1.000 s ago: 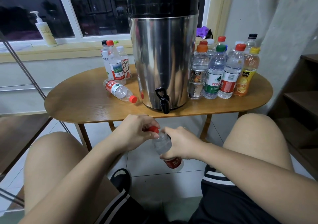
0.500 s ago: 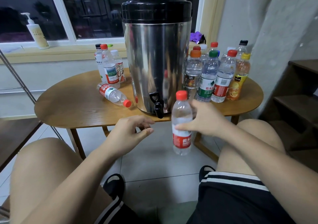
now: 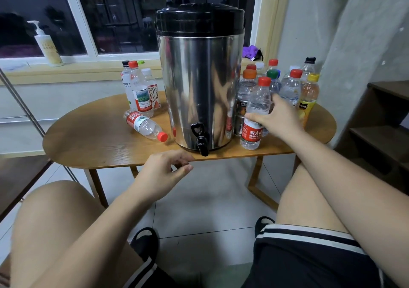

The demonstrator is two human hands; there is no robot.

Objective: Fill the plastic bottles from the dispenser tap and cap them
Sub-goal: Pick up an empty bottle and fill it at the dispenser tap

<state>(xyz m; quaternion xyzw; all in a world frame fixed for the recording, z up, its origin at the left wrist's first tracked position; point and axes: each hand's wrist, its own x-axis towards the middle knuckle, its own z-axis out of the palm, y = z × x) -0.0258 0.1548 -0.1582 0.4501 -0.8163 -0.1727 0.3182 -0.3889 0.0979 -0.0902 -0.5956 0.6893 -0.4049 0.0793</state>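
Observation:
A steel dispenser (image 3: 199, 84) with a black lid stands mid-table, its black tap (image 3: 201, 140) over the front edge. My right hand (image 3: 275, 116) grips a capped, red-labelled bottle (image 3: 254, 115) standing upright on the table just right of the dispenser. Behind it is a cluster of several capped bottles (image 3: 290, 86). My left hand (image 3: 164, 173) hovers below the table edge, left of the tap, fingers loosely curled and holding nothing. A capped bottle (image 3: 145, 126) lies on its side left of the dispenser, with upright bottles (image 3: 139, 88) behind it.
The oval wooden table (image 3: 93, 141) sits under a window sill with a pump bottle (image 3: 47, 46). Wooden steps (image 3: 380, 132) rise at right; a metal rail (image 3: 24, 106) slants at left. My bare knees flank the tiled floor below.
My right hand carried the capped bottle up from between my knees and set it on the table right of the dispenser. My left hand let go of the cap.

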